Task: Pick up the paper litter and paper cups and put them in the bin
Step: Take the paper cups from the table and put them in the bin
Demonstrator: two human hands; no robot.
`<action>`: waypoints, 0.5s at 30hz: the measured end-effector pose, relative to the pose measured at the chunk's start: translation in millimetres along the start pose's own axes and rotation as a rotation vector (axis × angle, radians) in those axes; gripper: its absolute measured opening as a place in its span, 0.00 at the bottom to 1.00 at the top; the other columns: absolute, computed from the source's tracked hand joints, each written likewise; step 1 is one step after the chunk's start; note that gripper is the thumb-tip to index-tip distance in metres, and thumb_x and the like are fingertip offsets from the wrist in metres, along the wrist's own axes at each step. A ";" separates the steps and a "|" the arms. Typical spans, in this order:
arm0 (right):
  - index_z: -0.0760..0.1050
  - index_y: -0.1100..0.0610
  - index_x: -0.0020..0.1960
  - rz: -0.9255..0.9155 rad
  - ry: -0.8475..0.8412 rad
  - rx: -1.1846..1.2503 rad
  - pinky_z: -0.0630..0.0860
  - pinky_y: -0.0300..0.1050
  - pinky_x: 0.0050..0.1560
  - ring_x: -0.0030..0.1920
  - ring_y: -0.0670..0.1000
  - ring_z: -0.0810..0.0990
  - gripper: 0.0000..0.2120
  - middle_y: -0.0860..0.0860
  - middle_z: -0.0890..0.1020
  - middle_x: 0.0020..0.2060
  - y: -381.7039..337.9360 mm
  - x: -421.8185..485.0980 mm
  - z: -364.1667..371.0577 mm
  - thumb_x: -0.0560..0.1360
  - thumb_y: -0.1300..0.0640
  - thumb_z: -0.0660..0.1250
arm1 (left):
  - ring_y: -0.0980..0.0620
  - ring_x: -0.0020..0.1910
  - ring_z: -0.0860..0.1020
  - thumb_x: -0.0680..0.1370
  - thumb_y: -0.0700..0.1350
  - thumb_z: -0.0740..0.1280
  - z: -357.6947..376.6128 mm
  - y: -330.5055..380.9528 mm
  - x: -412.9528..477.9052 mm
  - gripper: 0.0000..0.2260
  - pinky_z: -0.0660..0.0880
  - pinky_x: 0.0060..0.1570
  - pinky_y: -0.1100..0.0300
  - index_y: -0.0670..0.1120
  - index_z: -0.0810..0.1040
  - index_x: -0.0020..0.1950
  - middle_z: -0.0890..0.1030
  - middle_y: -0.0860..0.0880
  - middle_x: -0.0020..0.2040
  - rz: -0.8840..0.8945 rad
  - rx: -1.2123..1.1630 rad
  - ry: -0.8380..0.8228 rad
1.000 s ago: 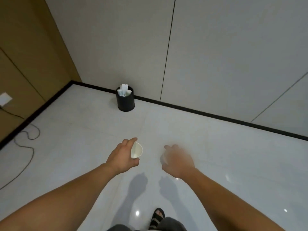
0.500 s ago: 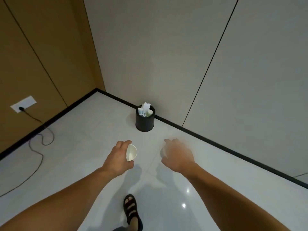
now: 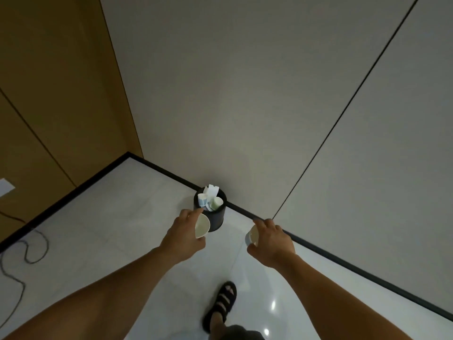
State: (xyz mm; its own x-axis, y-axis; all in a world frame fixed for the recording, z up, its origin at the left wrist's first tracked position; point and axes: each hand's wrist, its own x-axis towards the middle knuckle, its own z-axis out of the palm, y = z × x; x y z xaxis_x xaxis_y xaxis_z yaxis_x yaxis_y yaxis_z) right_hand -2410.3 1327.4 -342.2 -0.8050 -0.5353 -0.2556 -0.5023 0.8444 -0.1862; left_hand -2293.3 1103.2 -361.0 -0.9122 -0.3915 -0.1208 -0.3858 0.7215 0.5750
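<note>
Corner of a glossy white tiled floor [image 3: 110,217], viewed from above.
Nearest, a black strapped sandal [image 3: 221,305] is planted on the floor. Beyond it, the left hand [image 3: 182,238] is curled round a white paper cup [image 3: 202,227], fingers and thumb clasping its wall, mouth turned rightward. The right hand [image 3: 273,241] is wrapped over a second white paper cup [image 3: 252,238], largely hidden. Just past the left cup, a round black bin [image 3: 218,219] is set against the black skirting at the floor's far edge, packed with paper cups and folded white litter [image 3: 210,192]. A black cable [image 3: 33,263] is looped near the floor's left edge.
</note>
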 end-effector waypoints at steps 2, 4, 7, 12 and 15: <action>0.57 0.47 0.75 -0.019 0.005 0.017 0.75 0.50 0.55 0.62 0.56 0.72 0.37 0.51 0.69 0.66 -2.6 44.6 -5.4 0.70 0.40 0.67 | 0.48 0.62 0.69 0.71 0.50 0.72 -4.3 -0.5 40.0 0.36 0.72 0.57 0.56 0.53 0.58 0.75 0.64 0.49 0.67 0.008 0.007 -0.012; 0.57 0.46 0.75 -0.037 0.017 0.035 0.74 0.50 0.55 0.62 0.56 0.72 0.38 0.51 0.69 0.65 -4.4 90.3 -9.9 0.70 0.40 0.67 | 0.49 0.63 0.69 0.72 0.50 0.72 -7.8 -0.1 79.5 0.36 0.72 0.57 0.56 0.52 0.58 0.75 0.63 0.50 0.67 0.005 0.015 -0.025; 0.58 0.47 0.74 -0.068 -0.005 0.051 0.73 0.49 0.53 0.59 0.56 0.73 0.37 0.51 0.70 0.64 -10.5 155.5 -20.5 0.70 0.40 0.67 | 0.49 0.63 0.69 0.71 0.49 0.72 -17.6 -2.5 135.4 0.36 0.70 0.56 0.59 0.52 0.59 0.75 0.63 0.49 0.68 -0.023 0.012 -0.033; 0.58 0.48 0.74 -0.085 -0.053 0.064 0.72 0.48 0.51 0.58 0.57 0.73 0.36 0.52 0.70 0.63 -20.0 237.5 -30.0 0.71 0.42 0.67 | 0.47 0.63 0.69 0.71 0.47 0.73 -32.5 -9.9 214.5 0.36 0.70 0.58 0.57 0.51 0.59 0.75 0.64 0.48 0.67 -0.060 0.005 -0.056; 0.57 0.49 0.75 -0.064 -0.083 0.070 0.73 0.48 0.52 0.59 0.56 0.73 0.36 0.52 0.69 0.64 -27.5 281.1 -28.1 0.71 0.41 0.66 | 0.47 0.64 0.69 0.71 0.48 0.73 -35.7 -26.1 261.1 0.36 0.71 0.58 0.57 0.51 0.59 0.75 0.63 0.48 0.68 -0.050 0.001 -0.075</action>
State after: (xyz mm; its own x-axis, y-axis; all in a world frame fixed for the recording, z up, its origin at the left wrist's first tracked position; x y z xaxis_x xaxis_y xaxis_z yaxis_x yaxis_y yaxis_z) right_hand -2631.7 1154.2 -382.4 -0.7415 -0.5905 -0.3186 -0.5264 0.8064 -0.2694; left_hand -2516.4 961.8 -378.6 -0.8997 -0.3827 -0.2098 -0.4309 0.7026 0.5662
